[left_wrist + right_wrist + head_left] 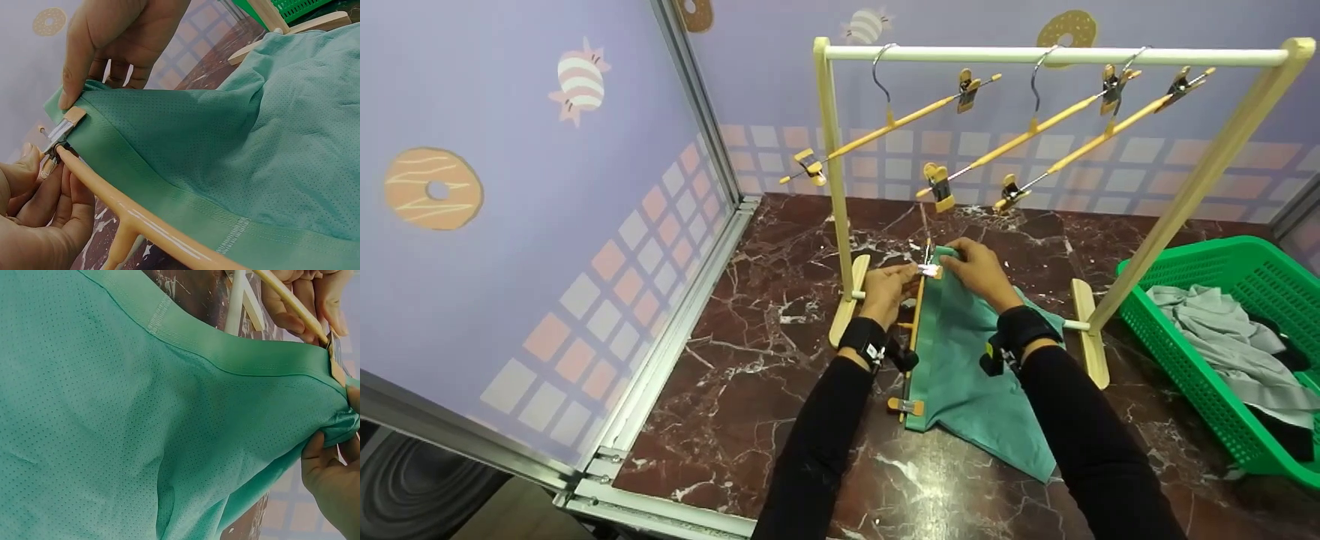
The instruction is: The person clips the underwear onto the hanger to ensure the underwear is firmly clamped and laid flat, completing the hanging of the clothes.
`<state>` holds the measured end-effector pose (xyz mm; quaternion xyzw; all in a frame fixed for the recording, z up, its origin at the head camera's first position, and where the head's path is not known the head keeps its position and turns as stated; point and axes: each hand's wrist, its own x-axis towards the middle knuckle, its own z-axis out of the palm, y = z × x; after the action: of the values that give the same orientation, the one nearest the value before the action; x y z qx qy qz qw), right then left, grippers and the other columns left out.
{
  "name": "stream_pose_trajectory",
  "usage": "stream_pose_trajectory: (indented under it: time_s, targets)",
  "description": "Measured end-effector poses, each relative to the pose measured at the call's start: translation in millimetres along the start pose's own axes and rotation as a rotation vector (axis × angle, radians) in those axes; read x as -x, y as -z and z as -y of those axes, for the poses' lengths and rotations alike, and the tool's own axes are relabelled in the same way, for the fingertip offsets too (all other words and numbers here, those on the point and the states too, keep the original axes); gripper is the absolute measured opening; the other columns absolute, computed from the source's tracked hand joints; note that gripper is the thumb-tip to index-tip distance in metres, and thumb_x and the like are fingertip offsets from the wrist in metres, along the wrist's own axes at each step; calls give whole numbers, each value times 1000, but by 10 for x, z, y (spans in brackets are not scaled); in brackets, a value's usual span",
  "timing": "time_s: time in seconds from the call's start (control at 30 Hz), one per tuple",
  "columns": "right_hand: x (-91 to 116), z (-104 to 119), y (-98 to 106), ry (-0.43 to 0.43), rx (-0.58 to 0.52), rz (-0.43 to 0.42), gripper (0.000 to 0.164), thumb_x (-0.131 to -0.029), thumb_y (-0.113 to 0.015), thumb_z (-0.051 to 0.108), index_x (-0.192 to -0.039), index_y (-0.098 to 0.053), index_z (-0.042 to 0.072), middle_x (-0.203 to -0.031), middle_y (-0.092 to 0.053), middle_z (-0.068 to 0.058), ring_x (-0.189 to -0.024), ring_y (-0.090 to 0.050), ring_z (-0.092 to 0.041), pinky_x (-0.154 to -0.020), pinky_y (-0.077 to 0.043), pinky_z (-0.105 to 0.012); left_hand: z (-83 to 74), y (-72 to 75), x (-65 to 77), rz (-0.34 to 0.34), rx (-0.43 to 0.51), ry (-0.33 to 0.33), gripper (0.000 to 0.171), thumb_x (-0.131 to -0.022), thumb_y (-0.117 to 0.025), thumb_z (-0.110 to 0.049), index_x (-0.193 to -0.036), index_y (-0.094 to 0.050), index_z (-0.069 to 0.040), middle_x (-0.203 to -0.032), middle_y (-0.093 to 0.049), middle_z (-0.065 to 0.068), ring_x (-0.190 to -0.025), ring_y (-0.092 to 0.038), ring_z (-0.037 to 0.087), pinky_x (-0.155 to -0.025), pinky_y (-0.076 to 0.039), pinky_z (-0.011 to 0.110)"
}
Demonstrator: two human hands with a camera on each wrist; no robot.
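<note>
A pair of green underpants (975,360) with a wide waistband lies spread over the tabletop and the rack's lower bar. Along the waistband runs a yellow clip hanger (916,311). Its near clip (905,406) grips one end of the band. My left hand (885,289) pinches the handles of the far clip (63,128), whose tip lies over the other end of the waistband. My right hand (982,274) holds that waistband corner just beyond the clip, thumb on one face. In the right wrist view, its fingers (323,458) bunch the fabric underneath.
A wooden rack (1207,161) stands over the marbled table (720,405), with three yellow clip hangers (1020,142) on its top rail. At the right, a green basket (1185,382) holds grey and black clothes (1222,337). A patterned panel (547,247) borders the left side.
</note>
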<state>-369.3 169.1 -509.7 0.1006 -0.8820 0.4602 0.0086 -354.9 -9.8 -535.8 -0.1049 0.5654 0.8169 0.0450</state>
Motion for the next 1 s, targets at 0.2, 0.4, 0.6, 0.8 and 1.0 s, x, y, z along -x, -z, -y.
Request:
stream_pose_trajectory:
  time_s: [0.2, 0.4, 0.6, 0.8, 1.0]
  targets:
    - [7, 8, -2, 4, 27, -31, 29, -104, -61, 20, -127, -64, 2, -106, -65, -14, -84, -55, -22, -73, -44, -35, -1, -21, -9, 25, 11, 9, 23, -98, -67, -8, -111, -72, 11, -86, -73, 11, -73, -68, 16, -73, -58, 30]
    - [37, 31, -31, 67, 82, -50, 32, -103, -61, 15, -130, -61, -2, -110, -65, -21, -91, -60, -31, -79, -49, -43, -4, -5, -35, 61, 27, 23, 26, -101, -63, -7, -113, -68, 15, -82, -68, 7, -73, -64, 15, -70, -54, 27]
    - [138, 125, -158, 234, 225, -171, 30, -97, -65, 4, -123, -59, -11, -117, -57, -31, -112, -51, -48, -100, -38, -57, 27, 36, -30, 101, -113, -9, 28, -103, -60, -9, -114, -67, 15, -82, -66, 8, -73, -63, 15, -72, -55, 28]
    - [333, 170, -312, 273, 321, -73, 25, -96, -65, 5, -115, -59, -9, -107, -59, -28, -100, -57, -45, -90, -46, -56, 39, 62, -85, 89, -234, 6, 26, -104, -55, -5, -114, -65, 16, -93, -64, 14, -79, -61, 17, -80, -56, 32]
    - [531, 141, -477, 231, 364, 69, 13, -96, -61, 5, -104, -60, -6, -90, -62, -19, -78, -60, -33, -69, -51, -47, 61, 126, -105, 123, -352, -8, 29, -105, -50, -3, -124, -59, 16, -112, -64, 26, -92, -64, 26, -94, -55, 41]
